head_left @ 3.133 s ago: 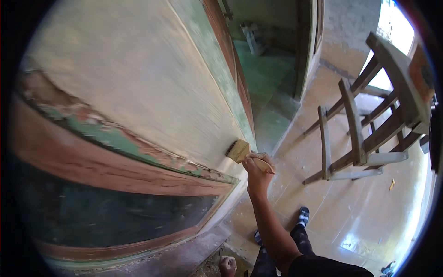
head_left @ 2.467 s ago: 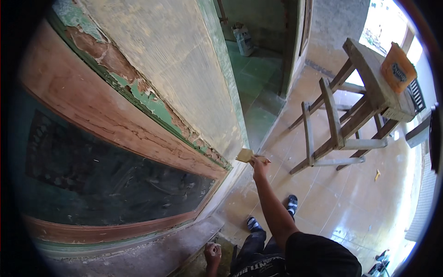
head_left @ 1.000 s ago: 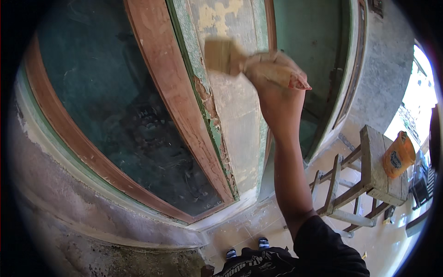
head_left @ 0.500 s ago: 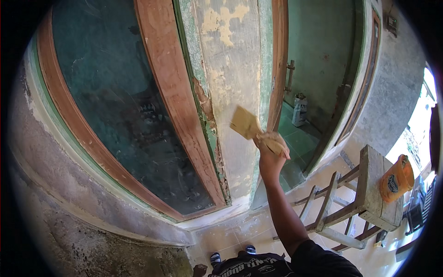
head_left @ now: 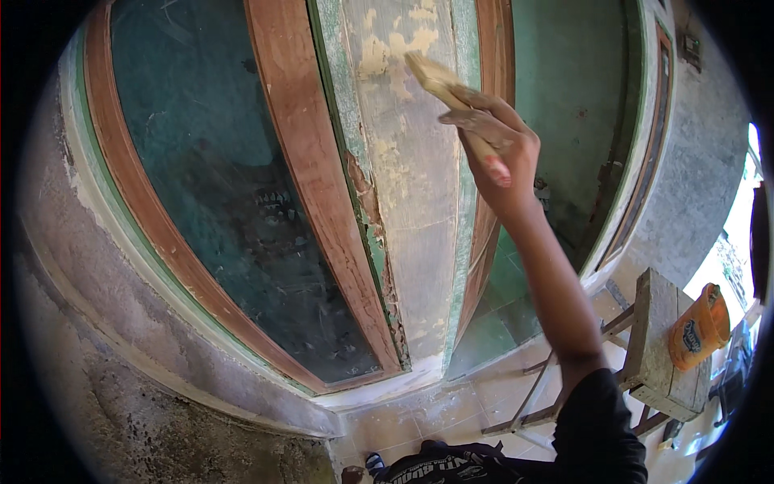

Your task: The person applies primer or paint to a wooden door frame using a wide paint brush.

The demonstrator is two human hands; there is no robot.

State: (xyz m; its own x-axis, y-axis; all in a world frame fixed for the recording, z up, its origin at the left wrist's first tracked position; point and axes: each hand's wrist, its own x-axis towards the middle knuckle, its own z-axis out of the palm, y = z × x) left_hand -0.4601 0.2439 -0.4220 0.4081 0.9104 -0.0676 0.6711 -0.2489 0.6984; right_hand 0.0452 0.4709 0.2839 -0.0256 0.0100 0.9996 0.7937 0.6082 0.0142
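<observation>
High in front of me, my right hand [head_left: 509, 143] is closed round the handle of a wide, flat paintbrush [head_left: 434, 79]. The brush is caked in cream colour, and its handle ends in a red tip. Its cream head points up and left, at the upper part of a narrow wall strip [head_left: 415, 234]. Patches of cream and a thin streaky coat cover this strip; whether the bristles touch it I cannot tell. My left hand [head_left: 352, 474] barely shows at the bottom edge, and its fingers cannot be made out.
Left of the strip stands a dark glass pane [head_left: 218, 177] in a brown wooden frame [head_left: 302, 137]. A doorway with a green wall [head_left: 564, 81] opens on the right. An orange bucket [head_left: 698, 332] sits on a worn wooden stand [head_left: 649, 323] at the lower right.
My right hand has risen with the paintbrush, from the middle of the strip to its upper part. The brush has turned more edge-on. The view has shifted slightly.
</observation>
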